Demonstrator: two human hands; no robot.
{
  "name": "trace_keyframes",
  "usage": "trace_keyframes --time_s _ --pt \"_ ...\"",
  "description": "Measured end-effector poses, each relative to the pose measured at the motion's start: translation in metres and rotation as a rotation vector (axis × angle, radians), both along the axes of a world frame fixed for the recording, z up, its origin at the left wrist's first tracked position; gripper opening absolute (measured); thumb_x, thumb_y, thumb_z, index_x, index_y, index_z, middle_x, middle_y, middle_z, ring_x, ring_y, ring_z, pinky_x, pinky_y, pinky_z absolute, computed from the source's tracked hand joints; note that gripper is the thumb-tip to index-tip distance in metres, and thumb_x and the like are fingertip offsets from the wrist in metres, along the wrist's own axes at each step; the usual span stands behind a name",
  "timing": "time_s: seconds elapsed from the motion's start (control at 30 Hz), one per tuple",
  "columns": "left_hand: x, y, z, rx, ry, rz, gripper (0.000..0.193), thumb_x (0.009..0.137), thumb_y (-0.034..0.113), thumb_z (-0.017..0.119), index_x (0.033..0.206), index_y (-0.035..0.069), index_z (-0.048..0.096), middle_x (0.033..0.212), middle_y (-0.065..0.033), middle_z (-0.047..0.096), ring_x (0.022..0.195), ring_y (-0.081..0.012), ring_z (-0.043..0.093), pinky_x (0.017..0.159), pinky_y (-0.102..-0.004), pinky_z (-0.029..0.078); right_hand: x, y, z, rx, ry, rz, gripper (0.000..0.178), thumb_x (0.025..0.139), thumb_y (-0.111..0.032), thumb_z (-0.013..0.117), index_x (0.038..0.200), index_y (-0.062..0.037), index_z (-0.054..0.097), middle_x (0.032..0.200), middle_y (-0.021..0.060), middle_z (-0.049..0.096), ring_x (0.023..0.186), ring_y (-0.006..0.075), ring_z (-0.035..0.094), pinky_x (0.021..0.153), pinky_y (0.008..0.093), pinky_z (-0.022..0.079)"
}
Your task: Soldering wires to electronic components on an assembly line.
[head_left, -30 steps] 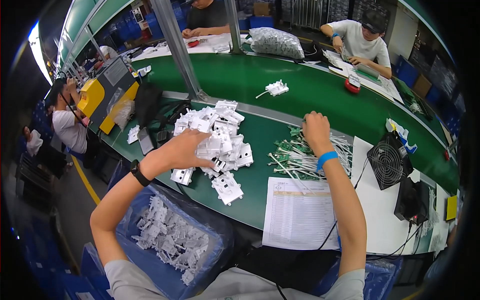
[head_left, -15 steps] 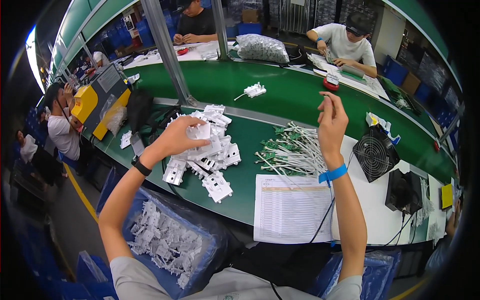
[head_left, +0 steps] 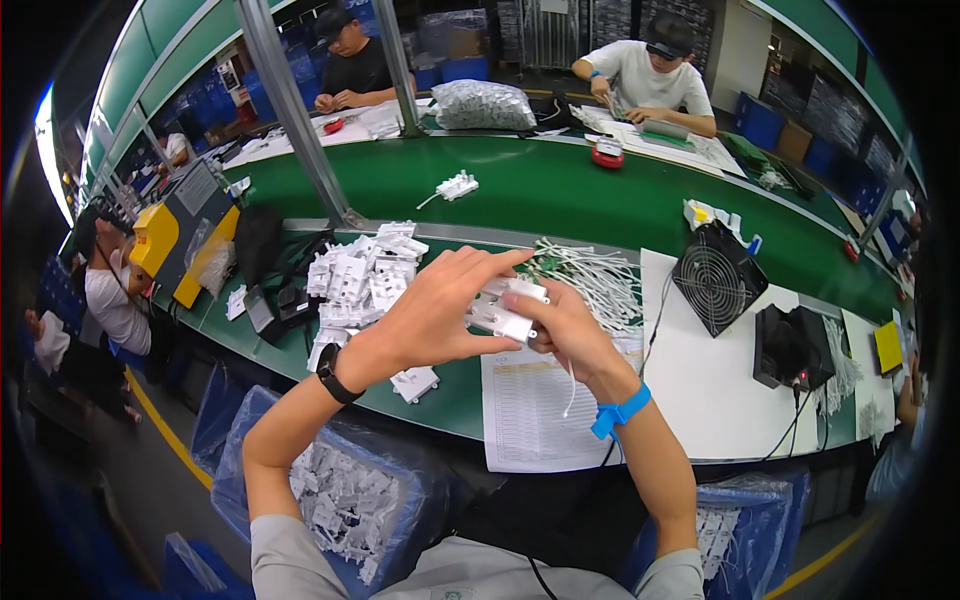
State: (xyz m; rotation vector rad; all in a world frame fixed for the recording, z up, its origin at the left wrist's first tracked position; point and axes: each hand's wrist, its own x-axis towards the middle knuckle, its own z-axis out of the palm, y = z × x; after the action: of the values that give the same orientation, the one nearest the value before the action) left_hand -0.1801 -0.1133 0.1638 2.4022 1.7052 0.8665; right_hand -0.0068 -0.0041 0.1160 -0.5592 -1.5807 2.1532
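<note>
In front of me, my left hand [head_left: 430,305] curves around a white plastic housing [head_left: 492,318], its thumb along the near edge. My right hand [head_left: 572,330] grips the same housing from the right, thumb pressed on its top. A thin white cable [head_left: 571,385] hangs below my right fingers; its upper end is hidden. Left of my hands lies a pile of similar white housings [head_left: 365,275], partly behind my left wrist. Just beyond my right hand spreads a bundle of white cables [head_left: 605,285] with small green boards.
A printed sheet [head_left: 530,430] lies under my hands. To the right are a black fan [head_left: 718,280] and a black box [head_left: 790,345]. One housing with a cable [head_left: 457,187] sits on the green belt [head_left: 560,185]. A lined bin [head_left: 350,500] of white parts stands below. Two people work opposite.
My right hand has come down and left from above the cables and now meets the housing. My left hand has carried the housing rightward from the pile. A cable now hangs from my right hand.
</note>
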Motion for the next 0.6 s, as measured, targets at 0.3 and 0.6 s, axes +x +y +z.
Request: trace_keyframes --time_s 0.3,0.6 --pt "0.066 0.014 -0.033 -0.339 -1.342 -0.012 0.047 0.099 0.019 0.065 0.138 -0.002 0.048 0.128 -0.0093 0.062 0.115 -0.0155 0.061 0.101 -0.0335 0.049 0.035 -0.027 -0.019 -0.197 0.322 -0.312 0.032 0.096 -0.028 0.068 0.116 -0.0073 0.054 0.091 0.0007 0.064 0.066 0.0021 0.051 0.050 0.0209 0.032" --pt "0.063 0.036 -0.060 -0.321 -1.396 0.198 0.037 0.098 0.012 0.063 0.128 -0.004 0.047 0.110 -0.0149 0.071 0.096 -0.0179 0.071 0.084 -0.0333 0.057 0.062 -0.012 -0.045 0.298 0.249 -0.643 0.018 0.110 -0.023 0.041 0.113 -0.0071 0.050 0.071 -0.0066 0.032 0.060 0.0029 0.025 0.050 0.0230 0.020"
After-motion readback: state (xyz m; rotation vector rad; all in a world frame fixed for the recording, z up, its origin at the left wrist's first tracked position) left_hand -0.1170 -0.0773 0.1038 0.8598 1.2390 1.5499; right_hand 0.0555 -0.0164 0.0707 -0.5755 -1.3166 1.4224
